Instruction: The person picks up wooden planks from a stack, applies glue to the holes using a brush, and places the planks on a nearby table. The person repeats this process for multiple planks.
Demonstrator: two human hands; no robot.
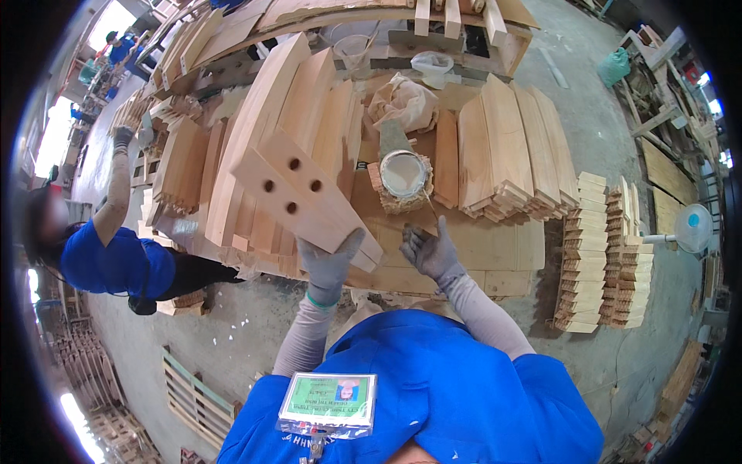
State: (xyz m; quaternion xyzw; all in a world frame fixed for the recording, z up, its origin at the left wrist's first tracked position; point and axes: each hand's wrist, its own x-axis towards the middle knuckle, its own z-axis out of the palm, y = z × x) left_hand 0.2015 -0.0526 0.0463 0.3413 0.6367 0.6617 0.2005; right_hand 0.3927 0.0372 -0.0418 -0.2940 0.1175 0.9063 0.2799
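Observation:
My left hand, in a grey glove, grips the near end of a pale wooden board with several round dark holes. The board is tilted up over the table, its far end to the left. My right hand, gloved too, has curled fingers near the table's front. A thin stick-like thing seems to run from it toward the pot, but what the fingers hold is too small to make out. Just beyond that hand stands a round pot of whitish liquid, its outside crusted with tan residue.
Stacked wooden boards stand right of the pot; more boards stand left. A crumpled cloth and a clear plastic bowl lie behind. Wood piles and a fan are at right. A co-worker stands at left.

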